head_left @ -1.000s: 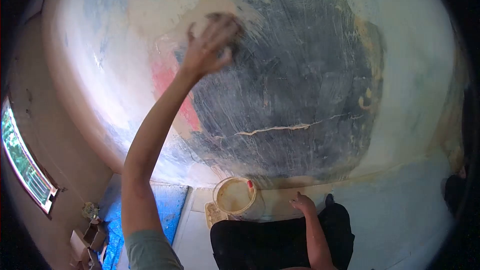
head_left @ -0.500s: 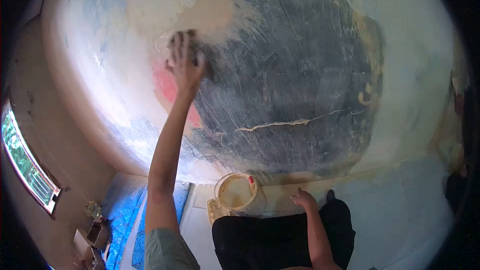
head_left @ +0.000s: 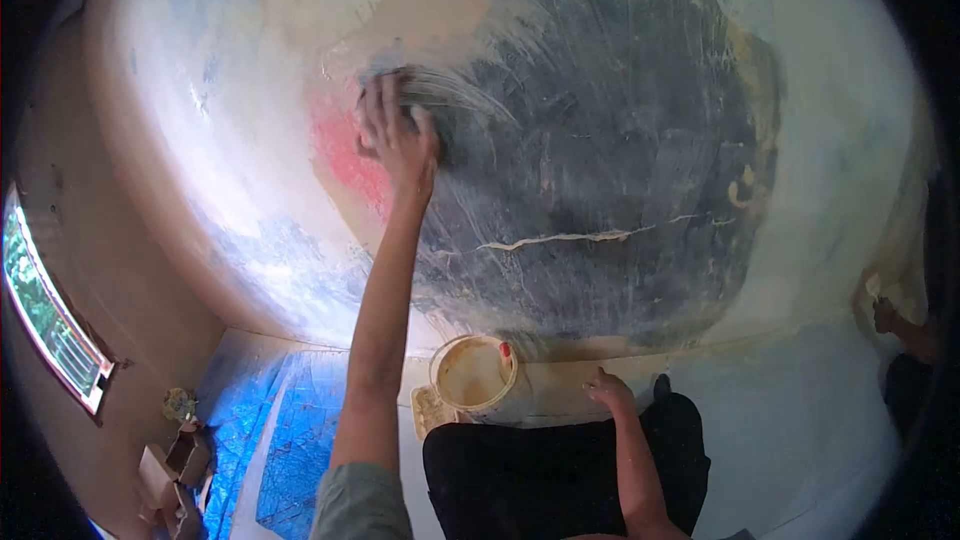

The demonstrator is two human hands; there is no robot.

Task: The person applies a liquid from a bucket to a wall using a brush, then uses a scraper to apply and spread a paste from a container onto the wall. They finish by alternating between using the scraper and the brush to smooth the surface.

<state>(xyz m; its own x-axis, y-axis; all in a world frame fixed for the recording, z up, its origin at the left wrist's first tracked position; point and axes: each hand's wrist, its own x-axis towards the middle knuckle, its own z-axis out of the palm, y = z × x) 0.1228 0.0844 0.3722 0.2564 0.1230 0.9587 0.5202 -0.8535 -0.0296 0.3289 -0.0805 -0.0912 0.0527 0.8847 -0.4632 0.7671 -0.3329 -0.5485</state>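
My left hand (head_left: 395, 140) is pressed against the wall (head_left: 840, 140), fingers curved over a dark pad-like thing (head_left: 402, 76) that it mostly covers. It sits where a red patch (head_left: 350, 155) borders a large dark grey area (head_left: 600, 160). Pale curved streaks run off to the right of the fingers. My right hand (head_left: 612, 392) rests low near my knee, holding nothing, index finger stretched out and the others loosely bent. To its left stands a round bucket (head_left: 475, 375) with cloudy pale liquid and a red spot on its rim.
A pale stained tray (head_left: 430, 410) lies beside the bucket. Blue plastic sheeting (head_left: 300, 440) covers floor at left, near cardboard boxes (head_left: 180, 470) and a window (head_left: 50, 310). A crack (head_left: 560, 238) crosses the dark area. At far right, another person's hand (head_left: 885, 316) holds something whitish.
My left hand has slid right and slightly down on the wall, and pale streaks now show beside it. My right hand stays put. The other person's hand has come into view at right.
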